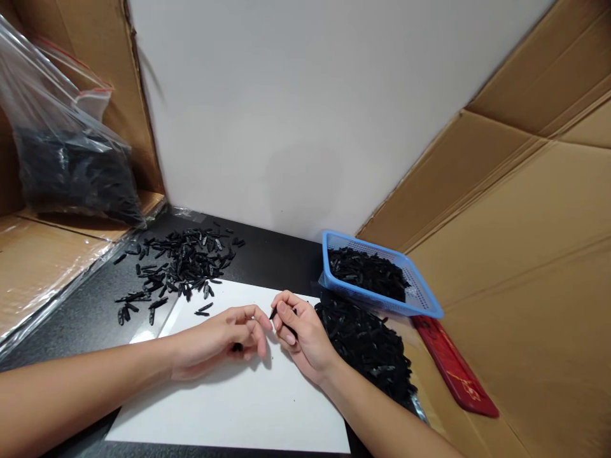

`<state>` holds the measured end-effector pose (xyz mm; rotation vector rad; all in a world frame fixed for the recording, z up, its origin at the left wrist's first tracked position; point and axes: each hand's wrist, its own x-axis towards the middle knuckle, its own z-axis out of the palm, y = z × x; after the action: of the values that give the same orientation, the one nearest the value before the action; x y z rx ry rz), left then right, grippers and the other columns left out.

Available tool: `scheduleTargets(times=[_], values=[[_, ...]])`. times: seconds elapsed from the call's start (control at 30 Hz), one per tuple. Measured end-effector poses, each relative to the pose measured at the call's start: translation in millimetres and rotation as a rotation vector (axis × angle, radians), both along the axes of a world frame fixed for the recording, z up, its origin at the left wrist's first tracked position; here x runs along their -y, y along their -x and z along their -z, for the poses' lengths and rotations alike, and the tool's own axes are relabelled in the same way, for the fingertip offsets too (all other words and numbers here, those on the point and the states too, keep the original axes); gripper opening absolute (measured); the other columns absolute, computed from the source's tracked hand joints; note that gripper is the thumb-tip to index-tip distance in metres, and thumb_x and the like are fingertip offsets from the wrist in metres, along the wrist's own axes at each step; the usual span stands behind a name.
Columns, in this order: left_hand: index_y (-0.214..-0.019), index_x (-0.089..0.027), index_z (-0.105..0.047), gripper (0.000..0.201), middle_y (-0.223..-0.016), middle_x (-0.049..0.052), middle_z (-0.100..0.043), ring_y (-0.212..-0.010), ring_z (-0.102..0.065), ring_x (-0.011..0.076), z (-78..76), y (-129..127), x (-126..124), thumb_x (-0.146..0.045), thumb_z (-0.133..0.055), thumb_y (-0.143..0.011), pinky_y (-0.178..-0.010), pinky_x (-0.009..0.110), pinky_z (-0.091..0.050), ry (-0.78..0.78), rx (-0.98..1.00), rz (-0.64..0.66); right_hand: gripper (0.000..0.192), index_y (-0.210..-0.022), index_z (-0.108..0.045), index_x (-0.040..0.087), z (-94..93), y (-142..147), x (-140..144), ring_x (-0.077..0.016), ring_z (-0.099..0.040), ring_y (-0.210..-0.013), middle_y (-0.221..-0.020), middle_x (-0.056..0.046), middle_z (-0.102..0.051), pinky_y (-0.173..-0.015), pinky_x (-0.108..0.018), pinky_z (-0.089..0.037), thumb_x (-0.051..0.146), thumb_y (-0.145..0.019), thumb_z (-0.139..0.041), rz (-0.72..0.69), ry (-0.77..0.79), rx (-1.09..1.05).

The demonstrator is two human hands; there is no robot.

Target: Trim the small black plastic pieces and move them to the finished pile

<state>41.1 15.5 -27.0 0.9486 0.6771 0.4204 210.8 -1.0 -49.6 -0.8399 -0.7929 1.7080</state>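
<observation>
Both my hands rest on a white sheet lying on a black table. My right hand pinches a small black plastic piece between thumb and fingers. My left hand touches that piece's tip with its fingertips, and a second small black piece shows under its curled fingers. A loose pile of the same black pieces lies beyond my left hand. Another heap of black pieces sits just right of my right wrist.
A blue plastic basket holding black pieces stands at the right, against cardboard panels. A red flat object lies beside it. A clear bag of black pieces sits on cardboard at the left. A white wall is behind.
</observation>
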Motion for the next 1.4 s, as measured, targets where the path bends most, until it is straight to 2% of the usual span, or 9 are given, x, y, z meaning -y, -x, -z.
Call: scheduleTargets(times=[0.13,0.3,0.43,0.67,0.77,1.0,1.13,1.27,1.4], values=[[-0.088,-0.017,-0.063,0.046,-0.080,0.003,-0.066,-0.075,-0.050,0.0167,0.0,2.0,2.0,0.000,-0.045,-0.049,-0.073,0.029,-0.036,0.085,0.103,-0.015,0.029,-0.076,-0.059,0.017,0.1,-3.5,-1.5,-0.0020,-0.023,-0.038,-0.057,0.004,-0.059,-0.035,-0.015,-0.013,0.037,-0.069,-0.080,0.007,0.052,-0.067],[-0.092,-0.018,-0.065,0.028,-0.084,0.004,-0.065,-0.083,-0.055,0.0178,5.7,-0.4,0.4,-0.002,-0.054,-0.071,-0.070,0.028,-0.037,-0.046,0.056,-0.064,0.031,-0.076,-0.059,0.017,1.3,-4.9,-1.8,-0.0019,-0.024,-0.037,-0.056,0.003,-0.061,-0.035,-0.014,-0.014,0.038,-0.068,-0.081,0.007,0.049,-0.073],[-0.088,-0.017,-0.062,0.006,-0.080,0.004,-0.066,-0.062,-0.057,0.0131,10.6,-2.4,-0.2,-0.020,-0.059,-0.085,-0.052,0.024,-0.035,-0.159,0.039,-0.089,0.032,-0.076,-0.057,0.018,1.8,-4.7,-2.0,-0.0016,-0.024,-0.037,-0.055,0.004,-0.060,-0.036,-0.014,-0.015,0.039,-0.069,-0.080,0.004,0.029,-0.067],[-0.088,-0.017,-0.057,0.023,-0.073,0.004,-0.070,-0.044,-0.057,0.0095,10.4,-6.1,-2.0,-0.039,-0.064,-0.083,-0.035,0.018,-0.024,-0.228,-0.018,-0.220,0.030,-0.068,-0.053,0.018,1.8,-4.5,-0.1,-0.0040,-0.026,-0.038,-0.060,0.002,-0.057,-0.033,-0.017,-0.010,0.042,-0.082,-0.064,-0.012,-0.023,-0.026],[-0.093,-0.018,-0.057,0.030,-0.067,0.002,-0.071,-0.040,-0.055,0.0092,9.6,-6.3,-3.1,-0.045,-0.064,-0.081,-0.035,0.018,-0.022,-0.220,-0.059,-0.291,0.032,-0.071,-0.053,0.019,4.3,-0.9,3.2,-0.0048,-0.025,-0.037,-0.060,0.004,-0.055,-0.033,-0.018,-0.010,0.048,-0.084,-0.060,-0.031,-0.060,0.077],[-0.091,-0.020,-0.055,0.036,-0.035,-0.009,-0.051,-0.029,-0.035,0.0070,12.3,-5.8,-0.5,-0.055,-0.060,-0.081,-0.038,0.019,-0.015,-0.277,-0.082,-0.300,0.015,-0.080,-0.068,0.020,3.5,7.7,12.2,-0.0112,-0.041,-0.053,-0.055,0.006,-0.047,-0.054,-0.025,-0.034,0.032,-0.074,-0.074,0.127,-0.348,0.636],[-0.090,-0.020,-0.056,0.036,-0.046,-0.006,-0.056,-0.035,-0.036,0.0077,11.2,-4.0,0.6,-0.055,-0.055,-0.084,-0.040,0.021,-0.019,-0.370,-0.130,-0.274,0.014,-0.076,-0.071,0.020,5.1,6.9,9.6,-0.0120,-0.042,-0.054,-0.056,0.004,-0.049,-0.052,-0.026,-0.035,0.034,-0.076,-0.071,0.186,-0.298,0.546],[-0.084,-0.022,-0.057,0.031,-0.050,-0.009,-0.039,-0.047,-0.033,0.0104,5.7,0.7,0.3,-0.052,-0.049,-0.089,-0.046,0.021,-0.023,-0.462,-0.211,-0.399,0.019,-0.077,-0.073,0.020,12.0,4.0,5.2,-0.0096,-0.032,-0.046,-0.052,0.005,-0.043,-0.041,-0.023,-0.027,0.038,-0.072,-0.074,0.181,-0.219,0.408],[-0.084,-0.023,-0.057,0.026,-0.064,-0.005,-0.045,-0.061,-0.040,0.0135,5.8,4.0,-1.4,-0.048,-0.050,-0.089,-0.057,0.022,-0.031,-0.477,-0.203,-0.479,0.022,-0.081,-0.073,0.020,15.5,1.7,4.4,-0.0073,-0.025,-0.042,-0.051,0.007,-0.040,-0.036,-0.022,-0.020,0.038,-0.071,-0.076,0.152,-0.182,0.336]])
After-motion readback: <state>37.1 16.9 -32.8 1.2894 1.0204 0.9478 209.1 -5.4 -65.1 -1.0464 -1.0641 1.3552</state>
